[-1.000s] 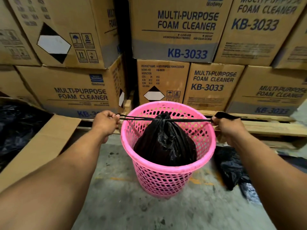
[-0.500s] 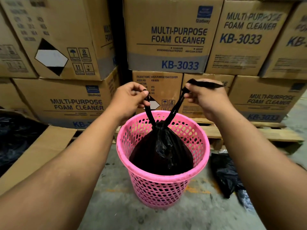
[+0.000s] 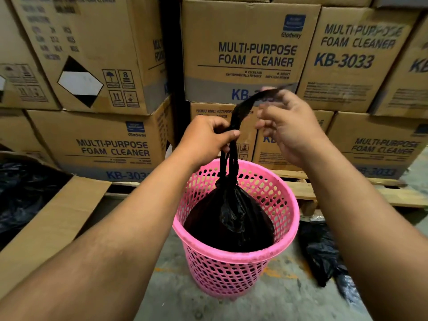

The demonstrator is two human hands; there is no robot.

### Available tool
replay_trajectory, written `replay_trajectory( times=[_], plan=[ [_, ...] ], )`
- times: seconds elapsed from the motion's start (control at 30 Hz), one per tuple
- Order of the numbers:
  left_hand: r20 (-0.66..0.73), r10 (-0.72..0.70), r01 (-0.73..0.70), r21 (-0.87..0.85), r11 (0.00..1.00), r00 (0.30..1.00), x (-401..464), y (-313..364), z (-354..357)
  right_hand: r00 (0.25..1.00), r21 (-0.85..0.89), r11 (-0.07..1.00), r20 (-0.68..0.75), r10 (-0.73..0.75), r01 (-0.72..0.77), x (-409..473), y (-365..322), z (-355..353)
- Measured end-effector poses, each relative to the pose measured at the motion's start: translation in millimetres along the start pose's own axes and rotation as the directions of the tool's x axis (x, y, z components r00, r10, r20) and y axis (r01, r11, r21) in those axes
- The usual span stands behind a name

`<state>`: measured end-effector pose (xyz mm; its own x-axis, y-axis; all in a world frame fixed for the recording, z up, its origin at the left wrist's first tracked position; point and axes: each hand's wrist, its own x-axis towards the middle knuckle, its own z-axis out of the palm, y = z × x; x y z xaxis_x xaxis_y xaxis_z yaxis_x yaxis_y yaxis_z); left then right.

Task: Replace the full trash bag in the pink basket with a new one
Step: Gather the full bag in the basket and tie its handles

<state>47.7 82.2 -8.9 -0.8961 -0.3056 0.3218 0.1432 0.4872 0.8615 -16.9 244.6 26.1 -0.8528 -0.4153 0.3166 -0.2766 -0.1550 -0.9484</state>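
Tight working space above a pink basket, hemmed in by stacked cartons.

Directly behind the pink basket [image 3: 236, 230] rises a wall of cardboard cartons [image 3: 245, 54] on a wooden pallet [image 3: 308, 193], blocking any reach forward; an open cardboard box [image 3: 53, 218] crowds the left side; loose black plastic [image 3: 322, 256] lies on the floor just right of the basket; the tied black bag [image 3: 231, 218] fills the basket's mouth; bare concrete floor [image 3: 266, 304] in front leaves room.

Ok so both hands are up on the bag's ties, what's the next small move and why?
Probably lift straight up with the left hand. It grips the gathered ties above the pink basket, the black trash bag is cinched but sits inside, and the right hand holds only one loose tie end.
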Motion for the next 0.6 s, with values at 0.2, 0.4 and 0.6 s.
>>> replay_trajectory(
  times=[0.2,0.4,0.6],
  plan=[
    [-0.008,0.010,-0.011,-0.050,0.999,1.000,0.4,5.4,1.3,0.949,-0.345,0.930,0.230,0.217,-0.129,-14.6,64.0,1.9],
    [-0.034,0.008,-0.012,-0.127,0.992,0.999,5.2,-1.8,-1.2,0.977,-0.138,0.977,0.112,0.180,-0.164,-13.6,81.7,13.6],
    [-0.089,0.012,-0.031,-0.216,0.976,0.996,8.8,-4.7,-4.7,0.969,0.086,0.966,-0.004,0.246,-0.245,-8.7,85.5,14.8]
  ],
)
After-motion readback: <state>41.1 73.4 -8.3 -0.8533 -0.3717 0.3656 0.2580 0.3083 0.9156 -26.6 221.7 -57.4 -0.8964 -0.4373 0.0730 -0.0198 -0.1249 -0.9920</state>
